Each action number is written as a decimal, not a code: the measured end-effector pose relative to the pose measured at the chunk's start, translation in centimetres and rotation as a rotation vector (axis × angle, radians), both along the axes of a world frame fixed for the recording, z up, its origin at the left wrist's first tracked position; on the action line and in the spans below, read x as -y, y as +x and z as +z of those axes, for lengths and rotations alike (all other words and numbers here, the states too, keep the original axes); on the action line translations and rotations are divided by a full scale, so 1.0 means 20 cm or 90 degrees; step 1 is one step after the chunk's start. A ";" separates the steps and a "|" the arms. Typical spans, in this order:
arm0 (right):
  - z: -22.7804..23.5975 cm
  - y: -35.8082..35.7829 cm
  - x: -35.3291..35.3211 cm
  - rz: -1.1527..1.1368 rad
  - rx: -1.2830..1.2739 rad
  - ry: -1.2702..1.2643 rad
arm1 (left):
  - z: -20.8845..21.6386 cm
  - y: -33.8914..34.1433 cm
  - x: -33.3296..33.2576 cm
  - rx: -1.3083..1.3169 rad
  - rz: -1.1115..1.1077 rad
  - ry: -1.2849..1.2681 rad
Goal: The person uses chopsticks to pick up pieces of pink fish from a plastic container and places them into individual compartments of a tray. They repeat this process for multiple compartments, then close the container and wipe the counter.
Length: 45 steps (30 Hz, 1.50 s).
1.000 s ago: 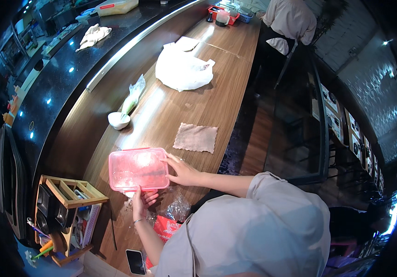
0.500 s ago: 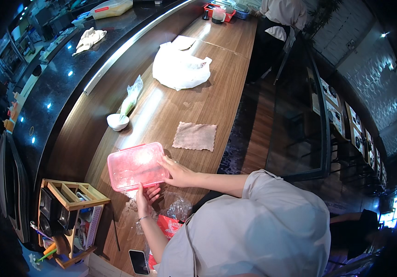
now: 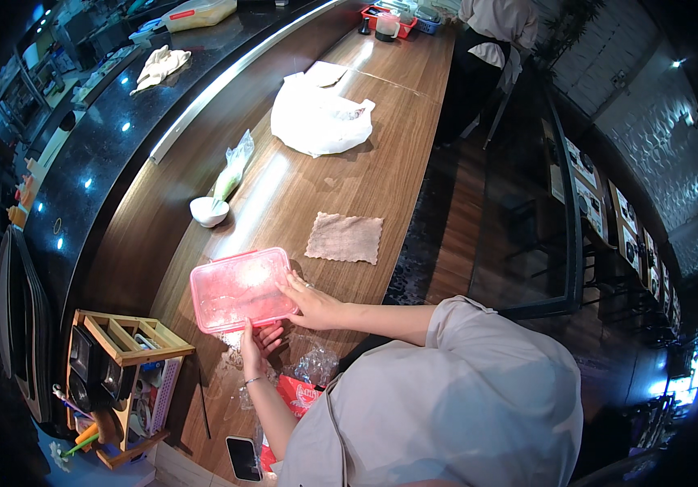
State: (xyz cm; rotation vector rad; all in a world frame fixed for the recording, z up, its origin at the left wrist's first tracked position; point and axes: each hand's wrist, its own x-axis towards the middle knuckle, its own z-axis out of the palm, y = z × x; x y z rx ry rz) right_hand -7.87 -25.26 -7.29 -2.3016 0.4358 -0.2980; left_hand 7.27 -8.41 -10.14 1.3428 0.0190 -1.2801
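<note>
A pink rectangular plastic food container with a see-through lid is held tilted above the wooden counter, between both my hands. My left hand grips its near lower edge, with the thumb up against the rim and the fingers curled underneath. On the right side, my right hand presses its fingers over the lid's corner. White crumbs or powder lie on the counter just below the container. Crumpled clear plastic wrap and a red printed packet rest beside my left forearm. The container's contents are hard to make out.
A pinkish cloth, a white bowl with a piping bag and a white plastic bag lie farther up. A phone and wooden caddy are nearby. Another person stands at the far end.
Both hands keep the same hold on the pink container. The whole view has shifted very slightly; nothing on the counter has visibly moved.
</note>
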 end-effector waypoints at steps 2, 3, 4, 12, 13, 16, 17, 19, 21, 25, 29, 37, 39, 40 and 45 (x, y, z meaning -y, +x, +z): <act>-0.01 -0.01 0.00 0.003 0.006 -0.011 | 0.00 0.00 0.00 0.000 0.001 0.003; -0.01 -0.01 0.00 0.005 0.009 -0.016 | 0.00 0.00 0.00 0.000 0.002 -0.001; 0.00 0.00 0.01 0.005 0.014 -0.026 | 0.00 0.00 0.00 0.000 0.003 -0.004; 0.03 0.10 0.12 0.009 0.046 -0.024 | 0.04 -0.02 0.03 0.006 -0.007 -0.018; 0.04 0.12 0.13 0.014 0.039 -0.016 | 0.03 -0.02 0.04 0.009 0.001 -0.017; 0.07 0.15 0.16 0.024 0.020 -0.006 | 0.04 -0.02 0.04 0.017 0.010 -0.015; 0.08 0.15 0.16 0.023 0.015 -0.012 | 0.04 -0.02 0.04 0.020 0.011 -0.014; 0.08 0.14 0.16 0.018 0.015 -0.022 | 0.03 -0.02 0.04 0.020 0.008 -0.018; 0.07 0.13 0.16 0.009 0.024 -0.030 | 0.02 -0.02 0.04 0.021 0.006 -0.022; 0.08 0.18 0.17 -0.002 0.020 -0.007 | 0.00 -0.01 0.05 0.009 0.022 -0.046; 0.11 0.19 0.21 -0.068 0.020 0.017 | -0.01 0.02 0.12 -0.014 0.075 -0.059; 0.10 0.08 0.21 -0.046 -0.014 0.022 | -0.01 0.17 0.33 -0.056 0.241 -0.152; 0.08 0.02 0.19 -0.034 -0.042 0.017 | -0.05 0.25 0.36 -0.047 0.287 -0.170; 0.06 -0.02 0.19 -0.028 -0.058 0.019 | -0.03 0.27 0.38 -0.055 0.333 -0.143; -0.01 -0.17 0.13 -0.025 -0.119 0.038 | -0.01 0.47 0.40 -0.069 0.411 -0.173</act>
